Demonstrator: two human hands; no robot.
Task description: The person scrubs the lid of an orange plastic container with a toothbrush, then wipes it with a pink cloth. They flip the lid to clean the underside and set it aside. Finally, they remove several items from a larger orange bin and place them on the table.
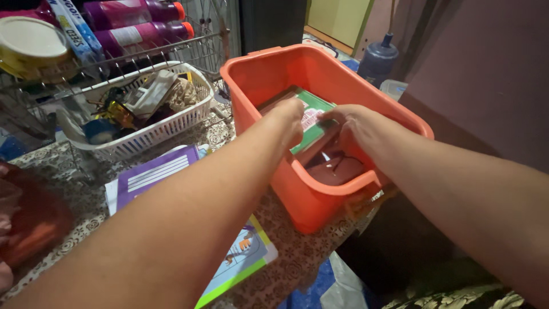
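Both my left hand (289, 117) and right hand (349, 123) grip the green rectangular booklet (313, 117), lying tilted inside the orange plastic tub (297, 200) at the bench's right edge

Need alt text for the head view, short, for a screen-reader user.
Both hands, the left hand and the right hand, reach into an orange plastic tub and hold a green-covered booklet inside it. The tub stands on a patterned table beside a white basket of odds and ends and a purple booklet.

- Rectangular plastic tub (320, 194): orange.
- Flat card packet (311, 117) inside: green, pink patch.
- Plastic lattice basket (166, 129): white.
- Tabletop covering (297, 257): brown, floral print.
- Thin exercise book (151, 174): purple.
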